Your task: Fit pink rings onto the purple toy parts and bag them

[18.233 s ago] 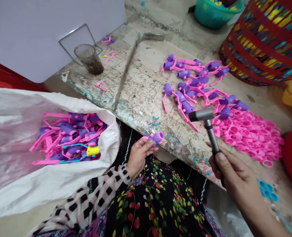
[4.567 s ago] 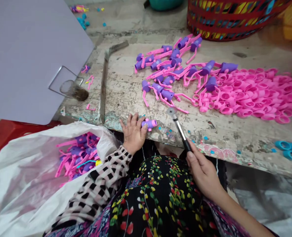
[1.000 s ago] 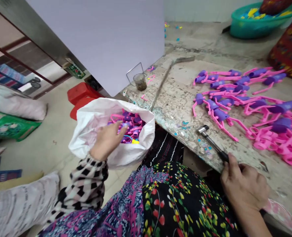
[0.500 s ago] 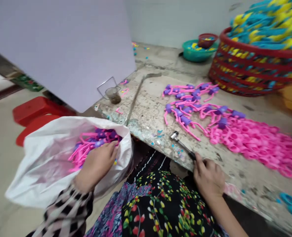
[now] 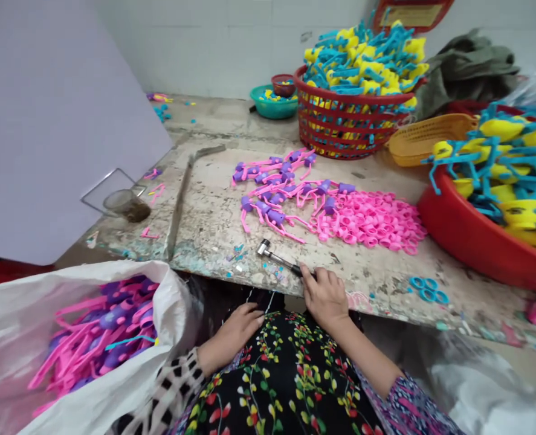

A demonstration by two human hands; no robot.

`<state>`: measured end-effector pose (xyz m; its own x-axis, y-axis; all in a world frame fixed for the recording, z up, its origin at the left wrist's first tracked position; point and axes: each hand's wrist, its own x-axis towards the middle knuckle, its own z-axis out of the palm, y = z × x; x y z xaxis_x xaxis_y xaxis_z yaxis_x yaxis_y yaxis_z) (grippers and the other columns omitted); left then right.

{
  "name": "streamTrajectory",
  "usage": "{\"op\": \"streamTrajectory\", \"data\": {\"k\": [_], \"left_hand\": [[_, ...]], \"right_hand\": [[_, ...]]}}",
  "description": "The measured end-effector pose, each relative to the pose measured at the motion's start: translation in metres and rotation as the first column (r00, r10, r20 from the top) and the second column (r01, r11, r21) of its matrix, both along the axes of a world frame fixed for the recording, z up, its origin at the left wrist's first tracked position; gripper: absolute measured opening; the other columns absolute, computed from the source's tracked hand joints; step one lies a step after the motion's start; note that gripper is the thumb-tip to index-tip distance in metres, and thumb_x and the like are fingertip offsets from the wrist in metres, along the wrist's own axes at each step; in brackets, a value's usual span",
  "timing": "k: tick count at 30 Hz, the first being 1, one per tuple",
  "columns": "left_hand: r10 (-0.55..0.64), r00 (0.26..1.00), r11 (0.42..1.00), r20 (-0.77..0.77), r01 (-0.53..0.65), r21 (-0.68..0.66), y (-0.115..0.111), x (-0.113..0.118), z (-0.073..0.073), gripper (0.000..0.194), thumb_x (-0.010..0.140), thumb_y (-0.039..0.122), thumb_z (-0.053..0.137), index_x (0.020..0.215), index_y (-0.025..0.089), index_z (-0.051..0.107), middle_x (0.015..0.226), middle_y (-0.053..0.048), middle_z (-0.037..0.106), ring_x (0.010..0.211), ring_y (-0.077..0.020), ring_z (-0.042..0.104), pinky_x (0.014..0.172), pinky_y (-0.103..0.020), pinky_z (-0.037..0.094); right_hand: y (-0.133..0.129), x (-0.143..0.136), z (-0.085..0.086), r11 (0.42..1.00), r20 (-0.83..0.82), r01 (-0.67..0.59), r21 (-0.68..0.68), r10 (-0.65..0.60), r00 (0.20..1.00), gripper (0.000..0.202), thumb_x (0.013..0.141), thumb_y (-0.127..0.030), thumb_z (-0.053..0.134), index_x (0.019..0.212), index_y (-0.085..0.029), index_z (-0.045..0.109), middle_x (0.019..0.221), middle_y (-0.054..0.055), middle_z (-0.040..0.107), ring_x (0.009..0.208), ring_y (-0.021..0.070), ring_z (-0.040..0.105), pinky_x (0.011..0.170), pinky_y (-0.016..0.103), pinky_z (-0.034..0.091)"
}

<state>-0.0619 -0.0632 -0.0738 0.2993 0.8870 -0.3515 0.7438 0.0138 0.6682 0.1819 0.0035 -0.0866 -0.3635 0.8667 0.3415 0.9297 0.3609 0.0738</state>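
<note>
My right hand (image 5: 326, 298) rests at the table's front edge, fingers curled over the black handle end of a small hammer (image 5: 280, 260). The hammer lies on the worn table, its metal head pointing left and away from me. My left hand (image 5: 238, 331) lies on my flowered lap, fingers stretched out with nothing in them. To its left, a white sack (image 5: 177, 302) gapes wide, holding pink and purple plastic pieces (image 5: 113, 320) with one thin blue piece on top. Beyond the hammer are purple-and-pink pieces (image 5: 272, 187) beside a pile of pink rings (image 5: 376, 220).
A red basket (image 5: 353, 124) heaped with blue-and-yellow pieces stands at the back. A red tub (image 5: 476, 238) of similar pieces is at right, near a yellow basket (image 5: 431, 136). Blue rings (image 5: 428, 289), a bent metal bar (image 5: 181, 202) and a glass cup (image 5: 129, 205) lie about.
My left hand has come out of the sack and moved right, onto my lap. My right hand stays on the hammer. The view has swung to the right.
</note>
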Motion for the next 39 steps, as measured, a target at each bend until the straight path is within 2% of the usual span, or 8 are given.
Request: {"op": "streamTrajectory", "data": {"k": [3, 7, 18, 23, 28, 32, 35, 39], "left_hand": [[-0.016, 1.000, 0.999, 0.010, 0.016, -0.034, 0.001, -0.002, -0.019, 0.046, 0.095, 0.044, 0.035, 0.125, 0.020, 0.060, 0.133, -0.009, 0.056, 0.125, -0.0215, 0.050, 0.111, -0.037, 0.036], [-0.009, 0.997, 0.998, -0.073, 0.004, -0.062, 0.003, -0.008, -0.021, 0.048, 0.093, 0.048, 0.035, 0.122, 0.021, 0.063, 0.129, -0.008, 0.058, 0.120, -0.0206, 0.054, 0.107, -0.035, 0.039], [-0.041, 0.957, 0.994, -0.286, 0.067, 0.082, -0.030, -0.009, 0.000, 0.043, 0.094, 0.040, 0.033, 0.116, 0.023, 0.065, 0.123, -0.008, 0.065, 0.121, -0.0228, 0.052, 0.106, -0.038, 0.039], [-0.073, 0.919, 0.993, -0.388, 0.104, 0.059, -0.027, -0.012, 0.011, 0.044, 0.093, 0.042, 0.035, 0.123, 0.022, 0.060, 0.123, -0.010, 0.065, 0.114, -0.0269, 0.058, 0.106, -0.052, 0.034], [0.060, 0.985, 0.995, -0.160, -0.047, 0.086, -0.024, -0.025, 0.020, 0.043, 0.092, 0.043, 0.036, 0.116, 0.021, 0.065, 0.118, -0.008, 0.068, 0.110, -0.0256, 0.062, 0.100, -0.041, 0.044], [0.249, 0.958, 0.968, 0.143, -0.244, -0.055, -0.029, -0.042, 0.024, 0.042, 0.089, 0.051, 0.041, 0.107, 0.024, 0.068, 0.111, -0.003, 0.071, 0.106, -0.0244, 0.064, 0.095, -0.036, 0.048], [0.310, 0.917, 0.950, 0.252, -0.288, -0.122, -0.035, -0.057, 0.021, 0.041, 0.087, 0.052, 0.046, 0.104, 0.023, 0.069, 0.109, -0.003, 0.072, 0.104, -0.0241, 0.064, 0.096, -0.036, 0.048], [0.279, 0.914, 0.960, 0.293, -0.268, -0.079, -0.043, -0.078, 0.014, 0.037, 0.086, 0.048, 0.046, 0.104, 0.024, 0.069, 0.108, -0.003, 0.071, 0.103, -0.0222, 0.064, 0.096, -0.034, 0.047]], "right_hand": [[0.000, 0.000, -0.001, 1.000, -0.016, -0.008, -0.004, 0.008, 1.000, 0.039, 0.095, -0.029, 0.043, 0.132, -0.024, 0.054, 0.092, 0.009, 0.059, 0.083, 0.0234, 0.044, 0.070, 0.036, 0.026], [0.000, -0.001, -0.005, 1.000, -0.024, 0.006, 0.017, -0.006, 1.000, 0.041, 0.096, -0.030, 0.041, 0.134, -0.022, 0.051, 0.092, 0.010, 0.060, 0.082, 0.0234, 0.044, 0.069, 0.037, 0.025], [-0.001, -0.002, -0.003, 0.999, -0.101, -0.009, 0.047, 0.014, 0.995, 0.038, 0.095, -0.028, 0.041, 0.129, -0.022, 0.055, 0.093, 0.010, 0.058, 0.084, 0.0236, 0.042, 0.069, 0.035, 0.023], [-0.002, -0.002, -0.001, 0.998, -0.059, 0.021, 0.051, -0.018, 0.998, 0.038, 0.095, -0.032, 0.041, 0.131, -0.025, 0.053, 0.094, 0.009, 0.058, 0.085, 0.0233, 0.042, 0.070, 0.035, 0.024], [-0.004, -0.001, -0.006, 0.997, -0.011, 0.028, 0.073, -0.027, 1.000, 0.039, 0.096, -0.033, 0.042, 0.133, -0.025, 0.053, 0.099, 0.009, 0.060, 0.087, 0.0222, 0.044, 0.073, 0.035, 0.026], [-0.004, 0.001, -0.012, 0.993, 0.001, 0.012, 0.114, -0.012, 1.000, 0.039, 0.095, -0.033, 0.044, 0.130, -0.021, 0.056, 0.104, 0.010, 0.061, 0.090, 0.0223, 0.046, 0.077, 0.035, 0.029], [-0.002, 0.003, -0.017, 0.988, 0.007, 0.008, 0.156, -0.009, 1.000, 0.037, 0.094, -0.032, 0.046, 0.125, -0.020, 0.061, 0.100, 0.010, 0.062, 0.088, 0.0226, 0.047, 0.076, 0.034, 0.030], [-0.002, 0.003, -0.018, 0.980, 0.037, 0.005, 0.200, -0.013, 0.999, 0.035, 0.092, -0.031, 0.048, 0.121, -0.018, 0.064, 0.097, 0.010, 0.063, 0.086, 0.0227, 0.048, 0.075, 0.034, 0.032]]}}
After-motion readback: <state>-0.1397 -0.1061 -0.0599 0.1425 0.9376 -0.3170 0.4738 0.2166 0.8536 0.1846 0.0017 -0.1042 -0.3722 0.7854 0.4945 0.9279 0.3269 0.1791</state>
